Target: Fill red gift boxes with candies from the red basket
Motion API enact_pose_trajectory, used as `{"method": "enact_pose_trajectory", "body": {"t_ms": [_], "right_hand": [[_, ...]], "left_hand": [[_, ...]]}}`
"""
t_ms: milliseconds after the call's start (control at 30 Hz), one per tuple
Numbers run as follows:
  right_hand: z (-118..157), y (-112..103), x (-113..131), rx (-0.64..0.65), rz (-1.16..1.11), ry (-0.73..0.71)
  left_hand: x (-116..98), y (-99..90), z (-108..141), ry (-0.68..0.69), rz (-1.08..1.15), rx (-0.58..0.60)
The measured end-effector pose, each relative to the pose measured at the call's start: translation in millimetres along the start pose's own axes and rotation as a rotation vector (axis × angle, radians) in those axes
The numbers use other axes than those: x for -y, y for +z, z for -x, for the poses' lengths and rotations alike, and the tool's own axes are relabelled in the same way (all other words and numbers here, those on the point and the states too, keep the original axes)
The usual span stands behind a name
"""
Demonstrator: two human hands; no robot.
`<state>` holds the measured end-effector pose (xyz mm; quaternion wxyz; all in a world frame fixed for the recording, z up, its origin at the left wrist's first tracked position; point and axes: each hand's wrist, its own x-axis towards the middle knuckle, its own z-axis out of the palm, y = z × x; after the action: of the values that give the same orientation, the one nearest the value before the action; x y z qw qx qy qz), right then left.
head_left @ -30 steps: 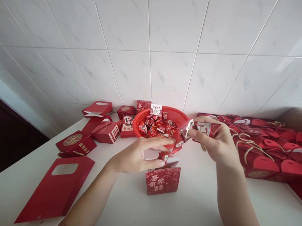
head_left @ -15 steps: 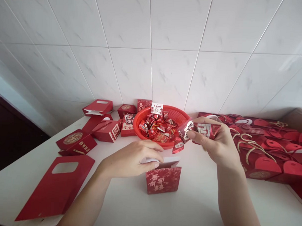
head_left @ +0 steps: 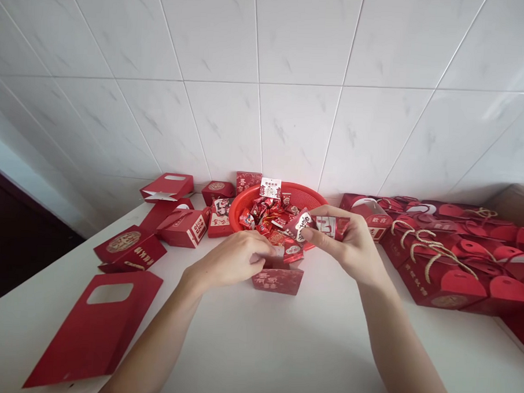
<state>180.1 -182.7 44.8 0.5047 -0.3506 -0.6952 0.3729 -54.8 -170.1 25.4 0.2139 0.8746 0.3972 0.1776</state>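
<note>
A small red gift box (head_left: 277, 281) with pale lettering stands on the white table, tilted, its top open. My left hand (head_left: 237, 258) pinches the box's left upper edge, fingertips partly inside the opening. In my right hand (head_left: 351, 242) is a bunch of red wrapped candies (head_left: 325, 227), held between thumb and fingers just right of and above the box. One red candy packet (head_left: 293, 251) hangs at the mouth of the box. Behind both hands sits a red plastic basket (head_left: 312, 197) of wrapped candies, partly hidden by them.
Several red gift boxes stand at left, among them a round-emblem box (head_left: 125, 245) and a large flat red box (head_left: 95, 328). Rows of closed red boxes with rope handles (head_left: 441, 274) fill the right side. A tiled wall (head_left: 299, 128) rises behind the table.
My right hand has moved left with the candies, bringing them over the box's opening. The box has shifted back toward the basket and tipped, with my left hand now closed on its edge.
</note>
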Motion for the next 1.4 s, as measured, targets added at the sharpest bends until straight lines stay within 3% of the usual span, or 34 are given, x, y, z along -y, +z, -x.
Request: {"method": "enact_pose_trajectory", "body": {"t_ms": [167, 333, 600, 867, 1100, 1267, 1400], "right_hand": [[-4.4, 11.4, -6.2, 0.008, 0.071, -0.038], [-8.0, 21.4, -13.6, 0.063, 0.12, -0.046], [-11.6, 18.8, -21.8, 0.043, 0.183, -0.036], [-12.6, 19.4, -22.0, 0.255, 0.203, -0.028], [-11.4, 13.2, -24.7, 0.068, 0.141, 0.058], [-9.5, 19.2, -23.7, 0.069, -0.066, 0.178], [-10.0, 24.6, -23.7, 0.062, -0.05, 0.1]], "left_hand": [[0.6, -1.1, -5.8, -0.082, 0.117, 0.059], [-0.5, -3.9, -7.5, -0.134, 0.095, 0.076], [4.6, -2.5, -7.2, -0.154, 0.184, 0.099], [3.9, -2.6, -6.5, -0.146, 0.175, 0.091], [13.8, 2.3, -5.1, -0.127, 0.21, 0.067], [13.3, 2.0, -5.4, -0.132, 0.195, 0.084], [9.3, 0.0, -6.2, -0.108, 0.206, 0.086]]}}
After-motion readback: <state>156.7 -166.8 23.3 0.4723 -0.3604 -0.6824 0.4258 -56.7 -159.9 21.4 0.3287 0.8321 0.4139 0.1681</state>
